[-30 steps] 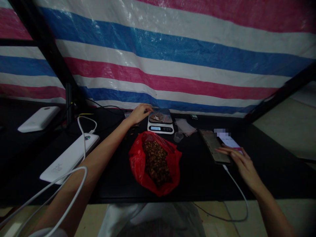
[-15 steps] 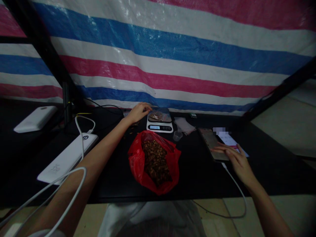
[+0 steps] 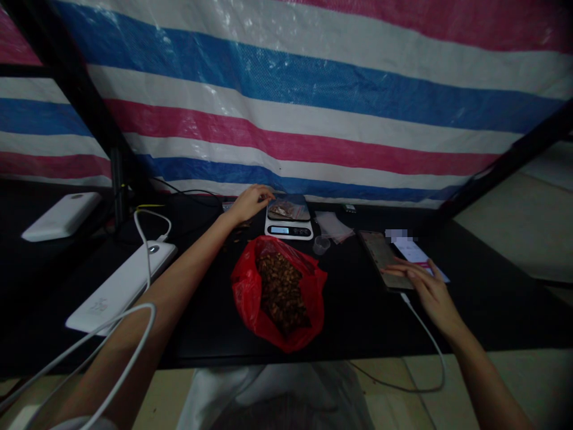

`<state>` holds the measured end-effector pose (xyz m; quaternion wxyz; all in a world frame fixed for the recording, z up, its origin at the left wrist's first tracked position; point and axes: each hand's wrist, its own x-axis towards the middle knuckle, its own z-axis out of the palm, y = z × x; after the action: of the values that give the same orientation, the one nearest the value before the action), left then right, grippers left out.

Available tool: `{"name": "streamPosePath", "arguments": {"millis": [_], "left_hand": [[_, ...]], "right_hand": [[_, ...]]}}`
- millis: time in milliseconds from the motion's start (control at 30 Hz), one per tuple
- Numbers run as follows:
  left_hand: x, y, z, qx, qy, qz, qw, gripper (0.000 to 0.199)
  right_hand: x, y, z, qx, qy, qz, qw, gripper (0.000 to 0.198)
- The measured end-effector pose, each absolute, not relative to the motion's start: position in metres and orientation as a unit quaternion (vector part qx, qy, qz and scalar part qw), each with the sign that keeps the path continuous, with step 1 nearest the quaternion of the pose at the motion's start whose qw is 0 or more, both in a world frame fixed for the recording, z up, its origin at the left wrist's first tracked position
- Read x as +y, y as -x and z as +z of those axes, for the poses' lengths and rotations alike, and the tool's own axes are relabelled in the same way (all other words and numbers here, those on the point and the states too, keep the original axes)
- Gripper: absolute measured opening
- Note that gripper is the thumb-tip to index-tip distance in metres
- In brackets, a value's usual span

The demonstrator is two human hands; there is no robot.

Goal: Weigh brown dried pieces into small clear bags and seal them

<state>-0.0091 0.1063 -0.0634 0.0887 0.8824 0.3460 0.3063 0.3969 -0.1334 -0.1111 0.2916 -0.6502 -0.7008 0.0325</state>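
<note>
While the small bag [image 3: 283, 209] lies on the scale [image 3: 304, 230], my nearer left hand [image 3: 250, 205] curls at the scale's left edge, pinching or not, I can't tell; my loose right hand [image 3: 428, 291], right of it, touches the dark phone [image 3: 379, 252].

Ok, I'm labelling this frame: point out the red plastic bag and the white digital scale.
Red plastic bag [image 3: 245, 286], head view: crumpled left wall.
White digital scale [image 3: 290, 232], head view: front panel.
</note>
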Motion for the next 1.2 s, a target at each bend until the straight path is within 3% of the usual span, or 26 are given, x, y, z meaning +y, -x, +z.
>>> {"name": "streamPosePath", "arguments": {"millis": [567, 1000, 1200], "left_hand": [[0.110, 0.010, -0.066, 0.346, -0.879, 0.315, 0.092, 0.021], [0.107, 0.011, -0.062, 0.352, -0.878, 0.310, 0.094, 0.022], [0.105, 0.010, -0.057, 0.353, -0.877, 0.313, 0.090, 0.022]], "right_hand": [[-0.134, -0.399, -0.113, -0.705, 0.646, 0.018, 0.293, 0.039], [-0.136, -0.407, -0.111, -0.612, 0.680, -0.026, 0.404, 0.040], [-0.116, -0.397, -0.083, -0.668, 0.667, -0.024, 0.329, 0.037]]}}
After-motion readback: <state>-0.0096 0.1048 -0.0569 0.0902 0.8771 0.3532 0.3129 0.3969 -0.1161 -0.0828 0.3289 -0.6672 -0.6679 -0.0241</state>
